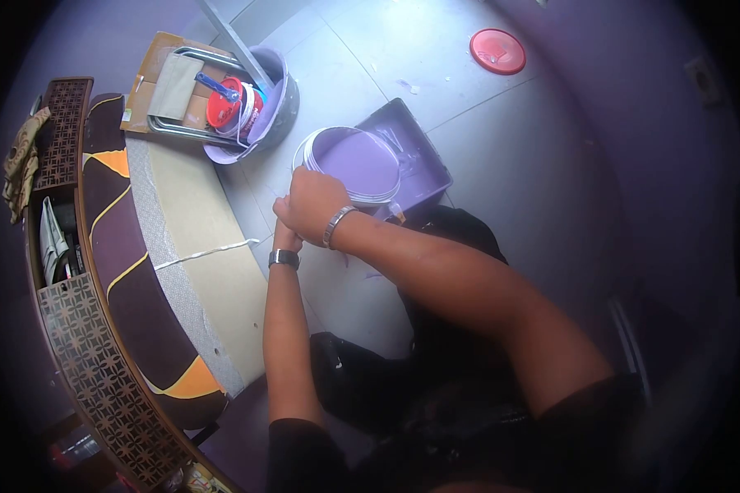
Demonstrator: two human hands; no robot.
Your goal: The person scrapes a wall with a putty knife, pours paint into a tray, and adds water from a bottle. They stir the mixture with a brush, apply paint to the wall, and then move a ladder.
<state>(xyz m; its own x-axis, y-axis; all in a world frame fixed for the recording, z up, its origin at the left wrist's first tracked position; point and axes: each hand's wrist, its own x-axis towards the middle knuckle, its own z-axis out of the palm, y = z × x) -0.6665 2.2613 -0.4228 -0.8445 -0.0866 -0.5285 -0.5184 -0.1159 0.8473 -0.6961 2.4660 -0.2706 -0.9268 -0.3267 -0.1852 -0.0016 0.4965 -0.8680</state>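
Note:
My right hand (317, 200), with a metal bracelet at its wrist, is closed at the near left rim of a white bucket (308, 154) of light purple paint. Just below it, my left hand (286, 233), with a dark-strapped watch, is closed against the right hand's fingers. Whatever the two hands grip is hidden behind them. A dark tray (432, 156) with purple paint lies beside the bucket on its right. By the bucket's near edge a small orange and white item (396, 211) shows, too small to name.
Left of the bucket, a grey tub (286, 111) holds a red paint pot (224, 107) and a blue-handled brush (214, 85). A red lid (497, 51) lies on the tiles. A long cushioned bench (123, 238) curves along the left. A purple wall (633, 107) stands at the right.

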